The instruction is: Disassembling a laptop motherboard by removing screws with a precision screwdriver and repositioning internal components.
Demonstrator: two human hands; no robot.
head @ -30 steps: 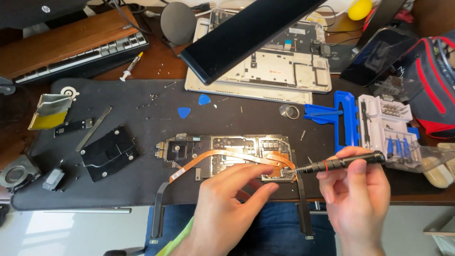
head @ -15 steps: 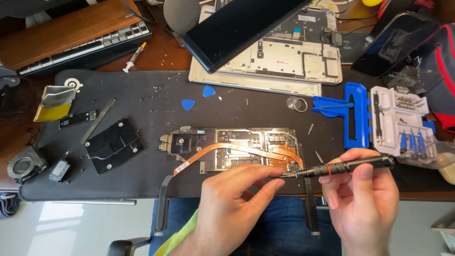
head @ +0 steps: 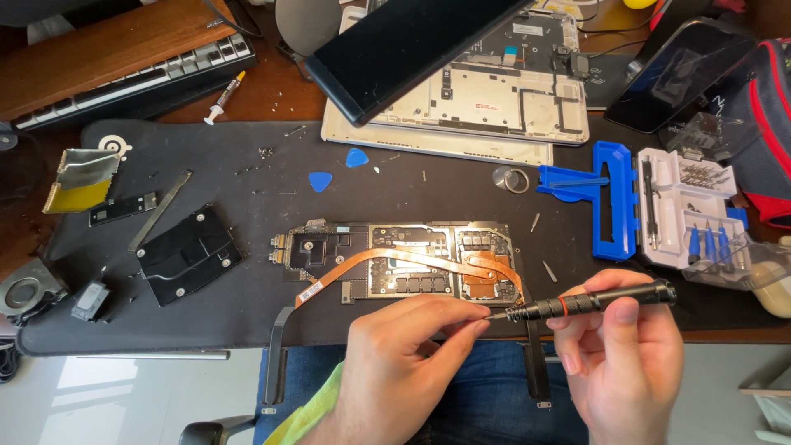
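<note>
My right hand (head: 622, 367) grips a black precision screwdriver (head: 589, 302) with a red ring, held level just above the mat's near edge. My left hand (head: 408, 363) pinches at the screwdriver's tip with thumb and forefinger; whether a bit sits between them is hidden. Just beyond both hands a laptop circuit board (head: 395, 255) with copper heat pipes (head: 412, 262) lies flat on the black work mat (head: 247, 321).
An open laptop chassis (head: 486, 99) with a dark panel (head: 404, 49) across it lies at the back. A blue-and-white bit kit (head: 659, 206) stands at right, a black cover plate (head: 185, 251) and fan (head: 29, 292) at left, blue picks (head: 321, 181) mid-mat, a keyboard (head: 124, 70) top left.
The view has shifted so the mat sits higher in frame. Both hands stay together on the screwdriver, drawn slightly nearer to me; my left fingers have closed on its tip.
</note>
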